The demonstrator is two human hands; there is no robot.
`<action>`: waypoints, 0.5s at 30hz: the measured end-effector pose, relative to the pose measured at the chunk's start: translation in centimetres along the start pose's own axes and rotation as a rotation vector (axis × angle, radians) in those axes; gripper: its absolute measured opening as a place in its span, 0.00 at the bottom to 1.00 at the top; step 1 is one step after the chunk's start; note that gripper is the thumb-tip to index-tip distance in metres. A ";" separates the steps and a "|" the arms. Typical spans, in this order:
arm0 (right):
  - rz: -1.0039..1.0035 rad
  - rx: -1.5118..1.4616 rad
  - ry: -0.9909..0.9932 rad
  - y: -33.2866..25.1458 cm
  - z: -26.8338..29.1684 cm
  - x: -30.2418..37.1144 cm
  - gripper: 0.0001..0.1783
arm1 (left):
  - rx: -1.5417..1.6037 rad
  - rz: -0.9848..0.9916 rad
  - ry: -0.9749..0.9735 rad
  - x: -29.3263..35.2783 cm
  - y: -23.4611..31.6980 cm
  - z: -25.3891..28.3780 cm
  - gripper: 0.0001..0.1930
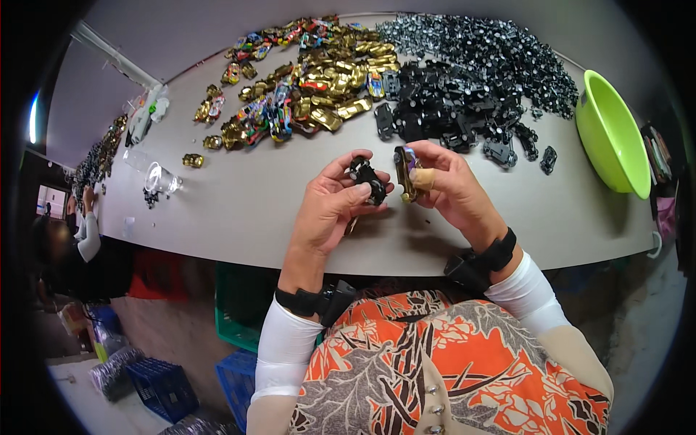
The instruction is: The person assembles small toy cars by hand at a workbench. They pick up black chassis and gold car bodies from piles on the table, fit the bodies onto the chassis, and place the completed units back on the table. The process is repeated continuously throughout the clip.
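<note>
Above the near part of the table, my left hand (322, 210) grips a black toy car chassis (370, 181) between thumb and fingers. Close beside it, a small gap apart, my right hand (460, 192) pinches a gold toy car body (404, 177) with some purple on it. The body is held on end, its nose or tail upward. A bandage-like wrap covers part of my right thumb. Beyond my hands lies a heap of gold and multicoloured car bodies (330, 116), and to its right a heap of black chassis (435, 109).
Small dark and silvery parts (500, 54) are piled at the back right. A lime-green basin (609, 138) leans at the table's right edge. On the left stands a clear plastic cup (163, 179). Another person (83, 228) works at the far left. Crates (163, 388) sit below.
</note>
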State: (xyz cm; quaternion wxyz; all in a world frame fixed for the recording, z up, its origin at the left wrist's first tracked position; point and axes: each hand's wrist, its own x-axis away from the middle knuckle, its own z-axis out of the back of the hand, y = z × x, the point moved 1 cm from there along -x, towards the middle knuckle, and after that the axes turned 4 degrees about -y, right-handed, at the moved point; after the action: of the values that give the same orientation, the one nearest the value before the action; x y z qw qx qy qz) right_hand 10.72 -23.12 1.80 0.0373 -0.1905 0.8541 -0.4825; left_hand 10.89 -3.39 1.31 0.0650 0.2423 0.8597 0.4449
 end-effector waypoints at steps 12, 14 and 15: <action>0.102 0.014 -0.011 0.0 -0.3 2.7 0.20 | 0.108 0.017 -0.002 0.9 -0.8 -1.9 0.26; 0.178 0.092 0.043 -0.2 -1.0 2.9 0.20 | 0.168 0.008 -0.016 0.9 -0.9 -2.0 0.24; 0.197 0.141 0.052 -0.4 -1.3 3.1 0.20 | 0.177 0.004 -0.019 0.9 -1.1 -1.9 0.25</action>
State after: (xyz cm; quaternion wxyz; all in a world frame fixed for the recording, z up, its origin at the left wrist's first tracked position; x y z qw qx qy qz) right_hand 7.62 -23.40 3.20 0.0759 -0.0901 0.8334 -0.5400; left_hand 9.06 -4.90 1.67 0.0505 0.2530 0.8945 0.3652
